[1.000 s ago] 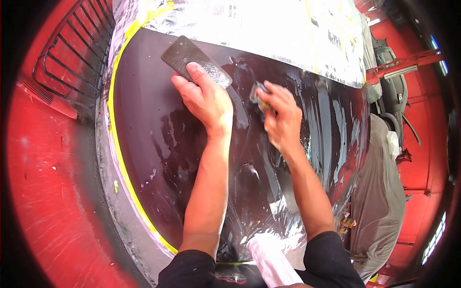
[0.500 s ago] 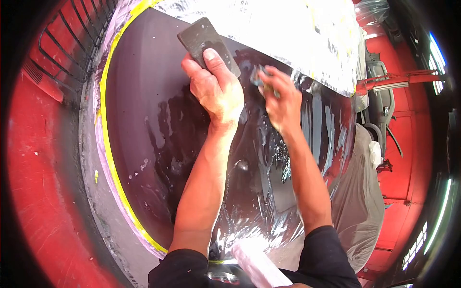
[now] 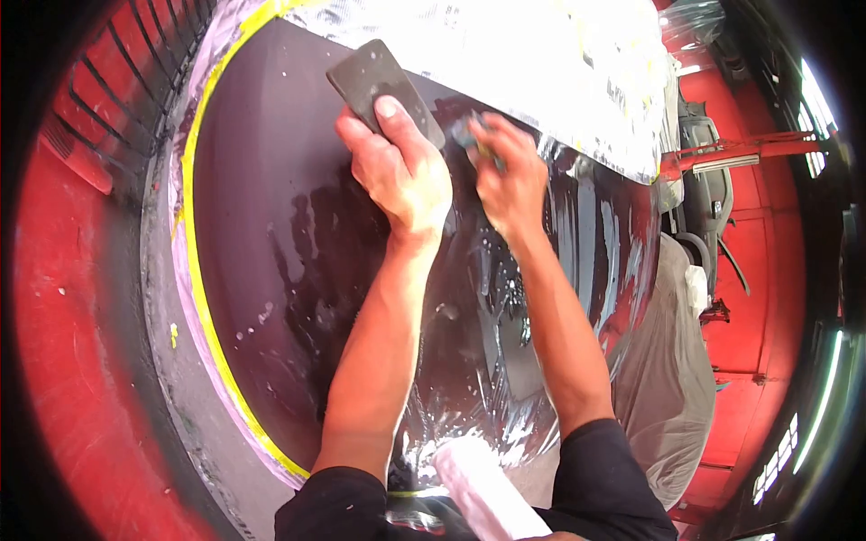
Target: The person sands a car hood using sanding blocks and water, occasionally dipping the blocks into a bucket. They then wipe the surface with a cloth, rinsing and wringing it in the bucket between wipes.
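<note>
My left hand (image 3: 401, 176) is closed around a dark, flat sanding block (image 3: 372, 77), thumb on its wet upper face. It is over the far part of a dark, glossy car panel (image 3: 248, 171). To its right, my right hand (image 3: 512, 185) is closed on a small bluish piece (image 3: 463, 135); blur and the fingers hide its kind. Water streaks and droplets cover the panel below this hand. Beside my right forearm a grey rectangular patch (image 3: 521, 365) shows on the wet surface.
Yellow tape (image 3: 189, 207) edges the panel on the left, and white masking paper (image 3: 505, 54) covers its far side. A white roll-shaped thing (image 3: 483, 491) is near my body. At right is a grey draped cover (image 3: 663, 370); a black metal rack (image 3: 122, 99) stands at upper left.
My right hand has moved left with the bluish piece, closer to the sanding block. The left hand keeps its grip on the block, shifting slightly. The whole view has drifted a little left.
</note>
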Demonstrator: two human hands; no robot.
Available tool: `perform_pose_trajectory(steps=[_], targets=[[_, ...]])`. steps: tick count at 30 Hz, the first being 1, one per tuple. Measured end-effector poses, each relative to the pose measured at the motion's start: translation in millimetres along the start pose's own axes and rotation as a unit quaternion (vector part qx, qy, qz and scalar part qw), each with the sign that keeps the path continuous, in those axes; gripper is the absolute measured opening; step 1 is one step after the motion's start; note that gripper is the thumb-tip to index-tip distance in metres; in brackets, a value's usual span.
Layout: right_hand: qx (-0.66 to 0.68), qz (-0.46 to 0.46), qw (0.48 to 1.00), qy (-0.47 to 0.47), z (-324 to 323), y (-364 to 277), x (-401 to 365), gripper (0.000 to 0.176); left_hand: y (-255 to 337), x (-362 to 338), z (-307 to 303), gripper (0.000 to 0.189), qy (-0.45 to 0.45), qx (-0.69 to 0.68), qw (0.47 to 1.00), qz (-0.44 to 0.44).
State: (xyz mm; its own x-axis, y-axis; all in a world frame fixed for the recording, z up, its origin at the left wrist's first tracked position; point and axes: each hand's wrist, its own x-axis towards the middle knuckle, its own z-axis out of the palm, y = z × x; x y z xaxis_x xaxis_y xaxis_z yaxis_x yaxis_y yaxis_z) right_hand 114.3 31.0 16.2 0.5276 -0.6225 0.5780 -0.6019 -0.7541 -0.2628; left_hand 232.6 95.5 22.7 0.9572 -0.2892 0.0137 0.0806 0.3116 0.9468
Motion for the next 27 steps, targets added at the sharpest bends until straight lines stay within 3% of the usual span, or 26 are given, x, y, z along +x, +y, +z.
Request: perform_pose_trajectory(steps=[3, 5, 7, 9, 12, 16, 18, 20, 21, 23, 25, 27], targets=[[0.038, -0.005, 0.999, -0.019, -5, 1, -3, 0.039, -1, -2, -1, 0.043, 0.004, 0.002, 1.0, 0.018], [0.07, -0.011, 0.996, -0.046, -23, -5, -51, 0.047, 0, 3, -1, 0.045, 0.014, 0.006, 1.0, 0.002], [0.025, -0.037, 0.998, -0.043, -27, -16, -73, 0.054, 2, 7, 0, 0.046, 0.007, -0.009, 1.0, -0.024], [0.038, -0.054, 0.997, -0.032, -9, -11, -42, 0.053, -5, 7, 0, 0.039, 0.085, 0.031, 0.996, 0.023], [0.103, -0.115, 0.988, -0.011, 15, -11, 15, 0.046, 5, 12, -9, 0.043, 0.157, 0.014, 0.987, 0.014], [0.081, -0.112, 0.99, -0.018, -10, -16, -38, 0.05, -5, 30, -11, 0.045, 0.222, -0.012, 0.972, 0.069], [0.075, -0.086, 0.993, -0.012, -8, -17, -55, 0.051, 0, 32, -11, 0.046, 0.221, -0.016, 0.974, 0.045], [0.087, -0.12, 0.989, 0.006, 13, -27, -11, 0.049, 1, 27, -12, 0.046, 0.2, -0.017, 0.98, 0.01], [0.094, -0.157, 0.983, 0.017, 22, -28, 12, 0.047, -4, 27, -9, 0.046, 0.202, -0.032, 0.978, 0.041], [0.126, -0.132, 0.983, -0.008, 37, -27, 38, 0.041, 3, 22, -12, 0.047, 0.165, -0.006, 0.986, 0.02], [0.115, -0.118, 0.986, -0.038, 12, -26, 11, 0.047, 6, 22, -13, 0.046, 0.17, 0.013, 0.985, -0.011], [0.109, -0.13, 0.984, -0.056, -13, -22, -41, 0.048, 3, 30, -13, 0.046, 0.18, -0.02, 0.983, 0.033]])
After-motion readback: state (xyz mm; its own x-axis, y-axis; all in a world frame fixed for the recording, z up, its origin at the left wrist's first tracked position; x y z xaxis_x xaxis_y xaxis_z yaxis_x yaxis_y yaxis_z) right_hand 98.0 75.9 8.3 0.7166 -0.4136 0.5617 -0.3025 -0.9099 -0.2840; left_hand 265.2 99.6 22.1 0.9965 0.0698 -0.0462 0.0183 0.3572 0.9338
